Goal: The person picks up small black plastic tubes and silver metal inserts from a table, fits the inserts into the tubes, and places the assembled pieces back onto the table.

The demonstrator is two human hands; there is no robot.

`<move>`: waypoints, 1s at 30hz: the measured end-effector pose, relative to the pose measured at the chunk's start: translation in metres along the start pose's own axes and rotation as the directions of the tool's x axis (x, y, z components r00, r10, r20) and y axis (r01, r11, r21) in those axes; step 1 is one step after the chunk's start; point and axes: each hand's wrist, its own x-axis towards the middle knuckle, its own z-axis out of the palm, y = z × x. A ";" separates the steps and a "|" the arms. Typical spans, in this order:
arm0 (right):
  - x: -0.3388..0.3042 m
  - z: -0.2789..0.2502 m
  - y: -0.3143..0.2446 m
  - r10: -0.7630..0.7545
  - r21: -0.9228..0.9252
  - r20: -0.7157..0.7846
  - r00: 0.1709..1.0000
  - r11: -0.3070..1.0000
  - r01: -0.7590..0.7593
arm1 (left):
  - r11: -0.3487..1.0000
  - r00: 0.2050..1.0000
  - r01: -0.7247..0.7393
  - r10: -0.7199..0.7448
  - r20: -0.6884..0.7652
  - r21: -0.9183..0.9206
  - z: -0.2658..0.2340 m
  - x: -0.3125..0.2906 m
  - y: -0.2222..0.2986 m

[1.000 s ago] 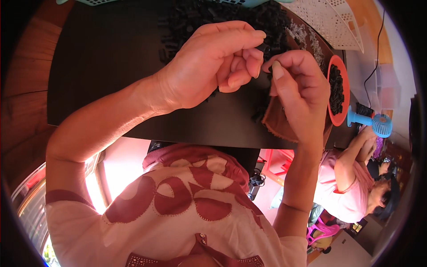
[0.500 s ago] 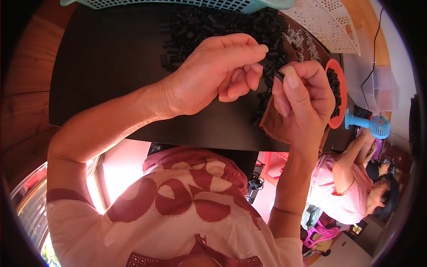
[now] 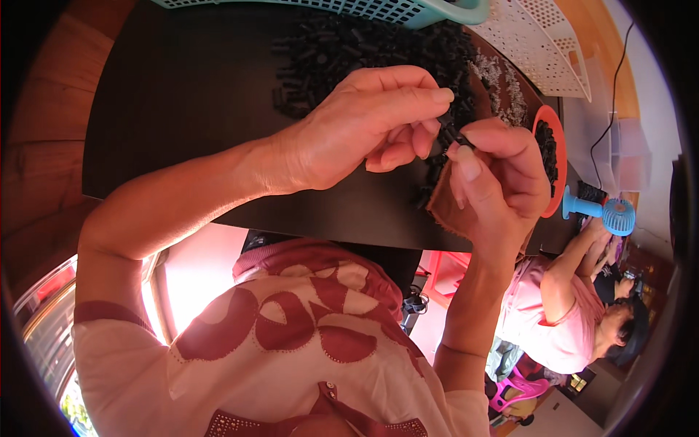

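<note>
A small black tube [image 3: 454, 136] is pinched between the thumb and forefinger of my right hand [image 3: 510, 171]. Its far end points up and left, at the fingertips of my left hand [image 3: 364, 124]. My left fingers are curled with the thumb pressed forward; what they hold, if anything, is hidden by the fingers and the dark pieces behind. Beyond both hands spreads a heap of short black tubes [image 3: 342, 47] on the dark table [image 3: 182, 95]. A brown cloth [image 3: 448, 207] lies under my right hand.
A teal basket [image 3: 408, 13] stands at the far edge, beside a white perforated basket [image 3: 535, 51]. Small clear or silvery pieces [image 3: 513, 95] lie near an orange bowl [image 3: 559, 146] of black parts. At right are a blue fan [image 3: 617, 217] and another person [image 3: 553, 306].
My hands have come closer together, and the black tube in my right fingers now shows more fully, reaching my left fingertips. The view has shifted slightly.
</note>
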 end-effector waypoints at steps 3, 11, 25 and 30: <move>-0.002 0.003 -0.001 -0.036 -0.028 -0.056 0.998 0.999 0.034 | 1.000 1.000 0.006 -0.006 0.019 0.003 0.000 -0.001 -0.001; -0.010 0.012 0.006 -0.064 0.027 -0.135 0.989 0.997 0.068 | 0.982 0.987 -0.148 0.139 0.083 0.116 0.001 -0.003 -0.006; -0.017 0.021 0.012 -0.083 0.074 -0.225 0.971 0.992 0.102 | 0.979 0.981 -0.166 0.152 0.117 0.116 0.004 -0.004 -0.010; -0.019 0.027 0.012 -0.110 0.000 -0.248 0.962 0.993 0.114 | 0.976 0.978 -0.188 0.175 0.115 0.114 0.004 -0.004 -0.011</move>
